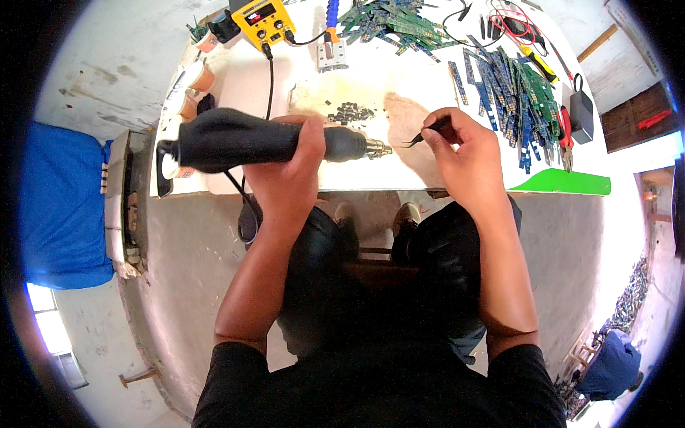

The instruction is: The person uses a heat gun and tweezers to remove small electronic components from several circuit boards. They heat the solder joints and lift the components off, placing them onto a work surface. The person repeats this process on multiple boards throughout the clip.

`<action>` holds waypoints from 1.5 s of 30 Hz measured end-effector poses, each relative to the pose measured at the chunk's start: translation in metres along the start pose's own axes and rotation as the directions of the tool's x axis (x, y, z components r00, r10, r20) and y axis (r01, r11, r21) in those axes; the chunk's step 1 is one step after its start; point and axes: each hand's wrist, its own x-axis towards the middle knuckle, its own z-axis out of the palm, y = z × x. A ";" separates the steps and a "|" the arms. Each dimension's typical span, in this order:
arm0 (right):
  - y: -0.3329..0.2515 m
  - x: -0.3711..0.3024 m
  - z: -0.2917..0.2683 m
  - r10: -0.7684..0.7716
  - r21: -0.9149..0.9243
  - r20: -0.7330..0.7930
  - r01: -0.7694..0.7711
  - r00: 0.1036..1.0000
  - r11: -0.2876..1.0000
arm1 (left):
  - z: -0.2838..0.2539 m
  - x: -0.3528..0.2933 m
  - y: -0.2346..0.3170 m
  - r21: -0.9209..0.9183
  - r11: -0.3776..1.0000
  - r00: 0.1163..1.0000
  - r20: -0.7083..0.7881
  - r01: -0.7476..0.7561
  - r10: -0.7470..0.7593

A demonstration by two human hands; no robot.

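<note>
Knees under the white table [371, 71], a person's left hand [289, 167] grips a black hot-air gun [271, 143] while the right hand [464, 146] pinches tweezers [427, 133]; chips [349, 113] lie just beyond the nozzle, apparently mid-desoldering, steady aim needed next.

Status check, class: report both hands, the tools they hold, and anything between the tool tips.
Left hand grips black hot-air gun. Right hand pinches black tweezers. Tips apart, nothing between.
</note>
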 end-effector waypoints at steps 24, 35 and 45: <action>0.004 -0.006 0.001 -0.012 0.057 -0.061 0.015 0.998 0.998 | -0.001 -0.010 -0.007 0.097 0.994 0.999 0.005 -0.052 0.052; 0.004 -0.007 0.000 -0.006 0.026 -0.041 0.007 0.999 1.000 | -0.002 -0.009 -0.009 0.078 0.996 0.999 -0.036 -0.033 0.035; 0.003 -0.007 0.000 0.000 0.057 -0.055 0.003 0.999 0.998 | 0.001 -0.011 -0.007 0.075 0.997 1.000 -0.009 -0.017 0.018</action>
